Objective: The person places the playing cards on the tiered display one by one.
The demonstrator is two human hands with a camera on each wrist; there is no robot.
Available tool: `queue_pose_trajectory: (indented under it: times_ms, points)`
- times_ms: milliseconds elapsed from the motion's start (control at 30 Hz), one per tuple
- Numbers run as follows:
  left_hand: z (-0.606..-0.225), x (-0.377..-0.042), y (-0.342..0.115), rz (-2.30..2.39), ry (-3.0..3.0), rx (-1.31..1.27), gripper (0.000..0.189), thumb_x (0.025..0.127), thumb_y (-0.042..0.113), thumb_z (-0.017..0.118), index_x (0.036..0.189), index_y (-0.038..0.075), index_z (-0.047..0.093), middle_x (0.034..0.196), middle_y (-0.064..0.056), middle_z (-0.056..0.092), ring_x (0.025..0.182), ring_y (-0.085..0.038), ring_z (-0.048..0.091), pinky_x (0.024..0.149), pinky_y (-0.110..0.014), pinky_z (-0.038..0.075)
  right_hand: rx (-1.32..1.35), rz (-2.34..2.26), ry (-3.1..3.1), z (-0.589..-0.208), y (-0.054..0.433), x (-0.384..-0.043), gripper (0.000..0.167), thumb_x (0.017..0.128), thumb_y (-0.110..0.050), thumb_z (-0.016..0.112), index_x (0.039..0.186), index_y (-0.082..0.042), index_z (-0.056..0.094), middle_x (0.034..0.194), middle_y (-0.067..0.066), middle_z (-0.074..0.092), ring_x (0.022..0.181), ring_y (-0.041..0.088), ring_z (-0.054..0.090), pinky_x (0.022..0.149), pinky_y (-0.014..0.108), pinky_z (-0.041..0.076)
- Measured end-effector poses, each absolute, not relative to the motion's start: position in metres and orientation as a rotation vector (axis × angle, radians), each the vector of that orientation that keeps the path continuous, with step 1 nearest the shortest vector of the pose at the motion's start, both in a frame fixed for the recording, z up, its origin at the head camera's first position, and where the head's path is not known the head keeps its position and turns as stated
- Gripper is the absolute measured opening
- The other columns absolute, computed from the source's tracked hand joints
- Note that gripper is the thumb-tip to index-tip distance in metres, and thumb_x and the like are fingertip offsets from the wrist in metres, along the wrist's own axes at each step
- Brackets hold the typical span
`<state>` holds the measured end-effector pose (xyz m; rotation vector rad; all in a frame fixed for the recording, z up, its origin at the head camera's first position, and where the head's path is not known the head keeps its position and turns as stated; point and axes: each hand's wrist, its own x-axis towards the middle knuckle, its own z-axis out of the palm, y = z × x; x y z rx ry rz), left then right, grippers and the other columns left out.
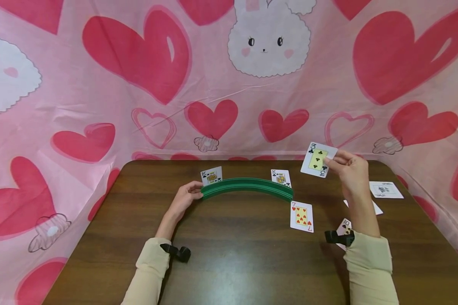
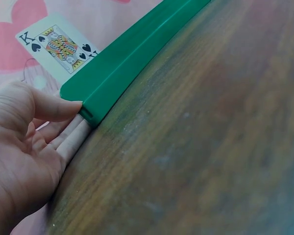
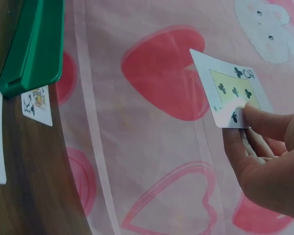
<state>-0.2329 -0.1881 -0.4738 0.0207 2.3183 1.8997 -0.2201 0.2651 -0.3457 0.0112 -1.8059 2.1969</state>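
Observation:
A curved green card holder [image 1: 248, 184] stands on the wooden table. My left hand [image 1: 183, 198] grips its left end, thumb on the front face and other fingers low at the end, as the left wrist view shows. A king of spades [image 2: 61, 46] rises from behind the holder's front wall near that hand. In the air at the right, my right hand [image 1: 349, 171] pinches a three of clubs [image 1: 314, 159] by its edge, face toward me. Another king [image 1: 280, 177] shows behind the holder's right end; its lower part is hidden in the head view.
A seven of hearts [image 1: 301, 217] lies face up by the holder's right end. Under and beyond my right forearm are a ten [image 1: 344, 228], a mostly covered card [image 1: 375, 209] and a pale card [image 1: 386, 189]. A pink heart-print cloth [image 1: 221, 84] hangs behind the table [image 1: 229, 262].

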Motion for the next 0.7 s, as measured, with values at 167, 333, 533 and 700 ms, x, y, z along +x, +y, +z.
queue_pose_trajectory:
  times_ms: [167,333,533,700]
  points:
    - [-0.475,-0.234,-0.188,1.901,2.312,0.025,0.035,0.097,-0.003,0.058,0.131,-0.01,0.06,0.131,-0.024,0.063,0.109,-0.023,0.061,0.088,-0.025,0.048,-0.012,2.247,-1.696,-0.341,0.259,-0.218,0.029,0.089,0.013,0.07,0.087,-0.014,0.08,0.08,-0.001,0.077,0.073,0.006,0.071,0.066,0.019,0.055]
    - [-0.475,-0.233,-0.189,1.894,2.315,0.02,0.036,0.097,-0.003,0.058,0.132,-0.01,0.06,0.133,-0.024,0.062,0.112,-0.025,0.06,0.09,-0.026,0.047,0.016,2.269,-1.627,-0.337,0.244,-0.22,0.032,0.09,0.015,0.066,0.085,-0.013,0.08,0.079,0.0,0.077,0.071,0.007,0.07,0.067,0.019,0.055]
    - [-0.472,-0.231,-0.189,1.894,2.305,0.018,0.036,0.097,-0.002,0.058,0.133,-0.01,0.059,0.133,-0.024,0.061,0.114,-0.028,0.059,0.091,-0.028,0.047,0.059,2.263,-1.653,-0.335,0.222,-0.224,0.03,0.091,0.014,0.067,0.084,-0.012,0.079,0.079,0.0,0.076,0.071,0.008,0.071,0.068,0.021,0.056]
    - [-0.471,-0.232,-0.187,1.895,2.295,0.0,0.035,0.097,-0.001,0.058,0.132,-0.009,0.06,0.132,-0.023,0.063,0.112,-0.026,0.06,0.09,-0.027,0.046,0.076,2.265,-1.651,-0.333,0.213,-0.225,0.028,0.091,0.013,0.068,0.086,-0.012,0.08,0.08,-0.001,0.077,0.073,0.009,0.072,0.069,0.022,0.057]
